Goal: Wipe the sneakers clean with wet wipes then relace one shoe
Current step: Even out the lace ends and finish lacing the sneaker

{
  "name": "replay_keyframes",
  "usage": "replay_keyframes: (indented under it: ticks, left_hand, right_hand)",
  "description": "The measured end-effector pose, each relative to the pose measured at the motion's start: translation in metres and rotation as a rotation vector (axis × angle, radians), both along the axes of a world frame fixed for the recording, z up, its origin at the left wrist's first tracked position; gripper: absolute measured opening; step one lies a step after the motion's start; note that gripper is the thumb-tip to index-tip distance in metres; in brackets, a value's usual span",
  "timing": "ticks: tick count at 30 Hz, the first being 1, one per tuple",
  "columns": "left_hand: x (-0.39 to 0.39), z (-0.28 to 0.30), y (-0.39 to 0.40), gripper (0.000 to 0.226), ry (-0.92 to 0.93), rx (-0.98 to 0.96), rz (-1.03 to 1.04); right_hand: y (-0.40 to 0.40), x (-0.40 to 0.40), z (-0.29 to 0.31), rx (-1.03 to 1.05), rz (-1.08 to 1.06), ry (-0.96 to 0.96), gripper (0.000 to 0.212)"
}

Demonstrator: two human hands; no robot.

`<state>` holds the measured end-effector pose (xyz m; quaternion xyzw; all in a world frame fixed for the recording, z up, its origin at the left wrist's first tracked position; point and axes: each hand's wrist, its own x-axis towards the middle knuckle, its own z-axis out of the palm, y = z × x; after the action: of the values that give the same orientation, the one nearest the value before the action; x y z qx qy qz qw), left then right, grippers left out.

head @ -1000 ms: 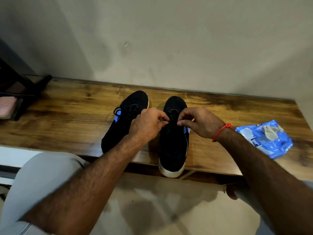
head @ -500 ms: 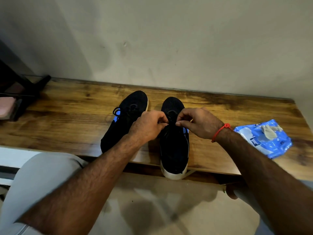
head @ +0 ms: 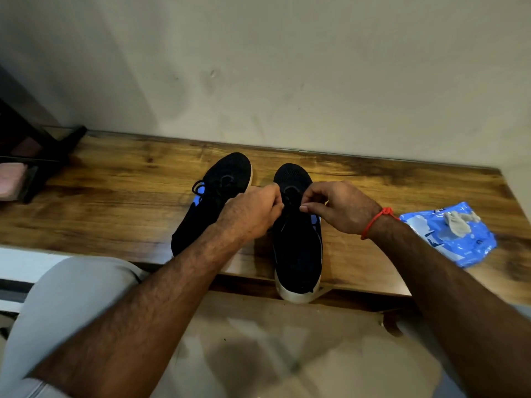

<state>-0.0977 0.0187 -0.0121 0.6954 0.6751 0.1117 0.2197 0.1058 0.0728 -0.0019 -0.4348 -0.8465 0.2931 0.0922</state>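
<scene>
While both hands' fingers (head: 275, 196) pinch its lace, the right sneaker (head: 297, 239) points toe-first toward the wall.

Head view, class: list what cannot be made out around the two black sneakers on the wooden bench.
1. Head view: the black lace is lost against the right black mesh sneaker; the left hand and right hand cover the eyelets.
2. The left black sneaker: its heel is hidden by the left forearm.
3. The blue wet-wipe packet: print too small.

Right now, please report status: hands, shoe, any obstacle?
Left hand and right hand pinch laces over right sneaker. Left sneaker beside. Wipes pack off right, nothing blocking.
</scene>
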Motion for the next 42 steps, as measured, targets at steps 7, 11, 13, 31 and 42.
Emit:
replay_keyframes:
  ticks: [7, 11, 13, 31, 42]
  left_hand:
    - [-0.002, 0.013, 0.003, 0.010, -0.083, 0.032, 0.018]
    - [-0.002, 0.013, -0.003, 0.015, 0.050, 0.182, 0.022]
    - [-0.002, 0.010, -0.003, 0.017, 0.131, 0.201, 0.014]
    - [0.008, 0.005, -0.009, 0.019, 0.411, 0.171, 0.160]
    - [-0.014, 0.006, 0.000, 0.043, -0.001, 0.136, 0.018]
  right_hand:
    - [0.000, 0.000, 0.003, 0.029, 0.007, -0.044, 0.009]
    - [-0.003, 0.000, 0.002, 0.210, 0.006, -0.097, 0.009]
    - [-0.007, -0.001, 0.002, 0.345, -0.050, -0.170, 0.011]
    - [-0.024, -0.002, -0.022, 0.580, -0.202, -0.478, 0.025]
    - [-0.017, 0.006, -0.003, 0.292, -0.075, 0.119, 0.066]
